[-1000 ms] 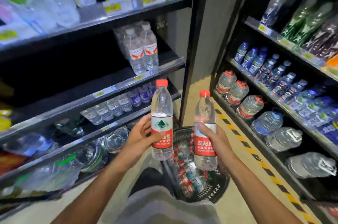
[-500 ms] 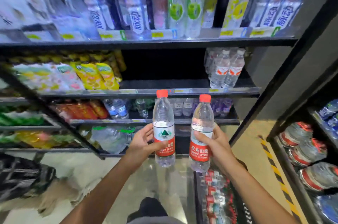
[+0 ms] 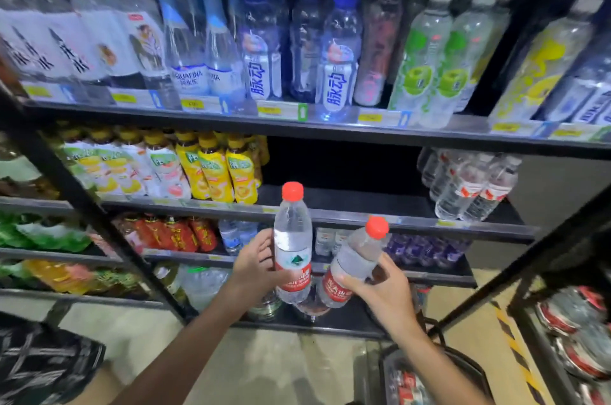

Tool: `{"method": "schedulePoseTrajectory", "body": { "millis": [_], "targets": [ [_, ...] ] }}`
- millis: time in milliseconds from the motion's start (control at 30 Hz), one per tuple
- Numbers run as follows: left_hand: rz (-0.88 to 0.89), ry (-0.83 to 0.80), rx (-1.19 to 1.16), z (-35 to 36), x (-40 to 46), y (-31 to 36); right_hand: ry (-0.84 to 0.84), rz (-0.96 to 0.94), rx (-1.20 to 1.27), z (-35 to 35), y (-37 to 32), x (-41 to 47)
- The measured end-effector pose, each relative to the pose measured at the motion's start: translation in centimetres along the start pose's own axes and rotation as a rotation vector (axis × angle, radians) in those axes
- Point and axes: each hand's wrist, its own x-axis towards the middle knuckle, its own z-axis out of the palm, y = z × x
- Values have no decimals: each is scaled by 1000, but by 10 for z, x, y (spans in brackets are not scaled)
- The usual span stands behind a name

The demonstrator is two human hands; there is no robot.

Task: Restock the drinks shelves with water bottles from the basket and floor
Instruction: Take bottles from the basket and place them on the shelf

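My left hand (image 3: 254, 267) grips an upright bottle (image 3: 293, 246); my right hand (image 3: 380, 292) grips a tilted one (image 3: 355, 261). Open shelf (image 3: 347, 203) ahead (bare stretch mid-row).

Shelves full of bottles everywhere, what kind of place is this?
Most likely a shop's drinks aisle. The shelves hold rows of bottled drinks, yellow price tags line their front edges, and a basket of water bottles sits on the floor.
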Motion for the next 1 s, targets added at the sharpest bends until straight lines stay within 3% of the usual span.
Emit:
{"method": "schedulePoseTrajectory", "body": {
  "millis": [133,567,1000],
  "targets": [
    [73,8,64,-14,28,9,20,13,-10,14,0,17],
    [241,120,87,-19,117,24,104,-210,-14,26,11,157],
    [296,143,121,-27,144,14,54,-27,-233,51,47,242]
  ]
}}
